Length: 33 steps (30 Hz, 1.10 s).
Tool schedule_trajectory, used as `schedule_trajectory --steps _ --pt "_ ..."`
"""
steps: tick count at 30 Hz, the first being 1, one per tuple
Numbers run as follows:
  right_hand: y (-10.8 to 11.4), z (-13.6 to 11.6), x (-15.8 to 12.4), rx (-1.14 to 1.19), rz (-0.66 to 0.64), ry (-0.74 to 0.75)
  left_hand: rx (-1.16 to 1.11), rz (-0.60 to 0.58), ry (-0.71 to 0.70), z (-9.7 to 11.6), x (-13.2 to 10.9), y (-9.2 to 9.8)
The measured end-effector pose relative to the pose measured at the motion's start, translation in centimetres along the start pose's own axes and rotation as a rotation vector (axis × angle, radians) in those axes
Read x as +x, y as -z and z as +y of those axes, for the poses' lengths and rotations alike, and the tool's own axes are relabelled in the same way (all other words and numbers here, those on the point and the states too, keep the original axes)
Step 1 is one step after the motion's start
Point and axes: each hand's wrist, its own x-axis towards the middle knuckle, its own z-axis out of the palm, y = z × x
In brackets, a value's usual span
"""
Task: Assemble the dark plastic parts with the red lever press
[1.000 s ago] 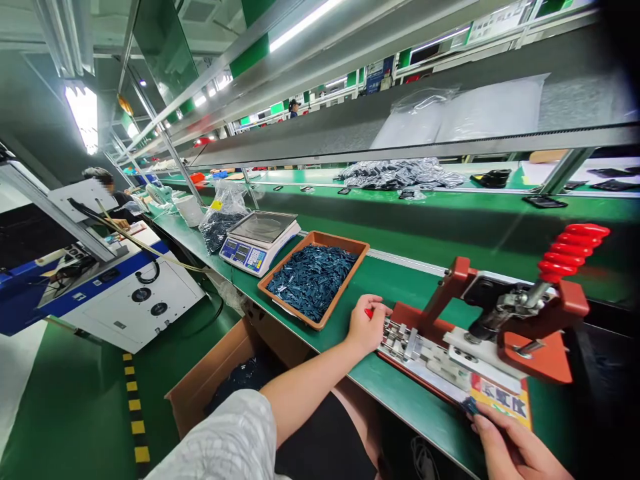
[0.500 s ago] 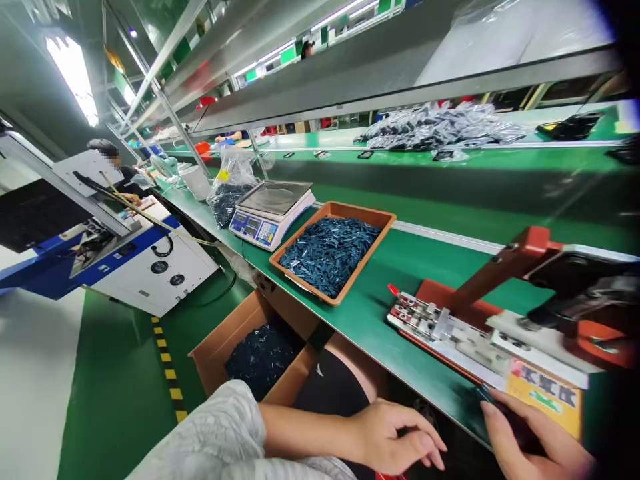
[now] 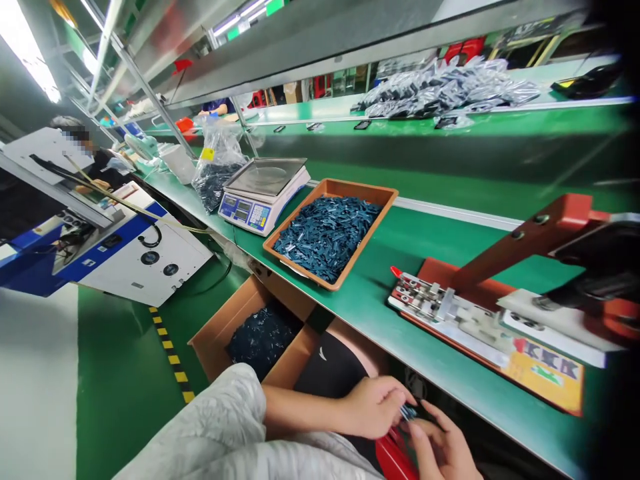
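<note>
Over my lap, below the bench edge, my two hands meet. My left hand (image 3: 373, 407) has its fingers closed around a small dark-blue plastic part (image 3: 408, 413) with bright, shiny spots. Thumb and fingers of my right hand (image 3: 443, 445) pinch at the same part from the other side; my fingers hide much of it. Something red (image 3: 393, 457) lies just beneath my hands. On the bench to the right is a red-brown hand press (image 3: 545, 233) with a metal fixture (image 3: 430, 303) on its base.
An orange-brown tray (image 3: 345, 277) of dark-blue parts sits beside a weighing scale (image 3: 265, 193). Behind the scale stands a clear bag (image 3: 217, 167) of dark parts. Below the bench is a cardboard box (image 3: 215, 347) of similar pieces. A person (image 3: 83, 150) works at the far left.
My right hand has come away from the bench by the press, moving left and down to my left hand. My left fingers have closed on the part. The view has shifted slightly.
</note>
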Motion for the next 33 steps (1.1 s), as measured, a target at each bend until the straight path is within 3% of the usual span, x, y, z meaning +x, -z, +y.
schedule_trajectory --steps 3,6,10,13,16,19,22,27,30,33 --pt "-0.8 3.8 1.1 -0.025 -0.033 -0.121 -0.123 0.109 0.033 -2.3 0.6 2.2" --pt "-1.8 9.8 2.0 -0.089 -0.120 -0.282 -0.171 0.263 -0.010 -3.4 0.8 5.8" --pt "-3.4 16.5 1.9 -0.122 -0.313 -0.393 -0.154 0.631 0.034 -4.8 0.8 11.3" --pt "-4.5 17.5 2.3 -0.095 -0.359 -0.373 -0.088 0.814 0.152 -6.9 0.4 15.5" --pt "-5.2 16.7 3.4 -0.043 -0.265 -0.335 0.027 0.866 0.288 -9.1 -0.5 19.4" --pt "-5.6 16.9 3.6 -0.028 -0.250 -0.334 0.187 0.781 0.436 -10.5 -2.1 22.2" --pt "-5.6 18.0 2.9 -0.044 -0.304 -0.336 0.371 0.579 0.483 -10.8 -3.2 22.8" --pt "-5.7 19.0 1.9 -0.050 -0.311 -0.340 0.576 0.140 0.256 -8.4 -1.7 19.5" --pt "-5.8 18.7 2.1 -0.064 -0.312 -0.355 0.711 -0.059 0.048 -5.1 0.0 17.2" --pt "-5.9 18.0 2.4 -0.134 -0.256 -0.343 0.989 -0.287 -0.082 -1.6 0.8 16.3"
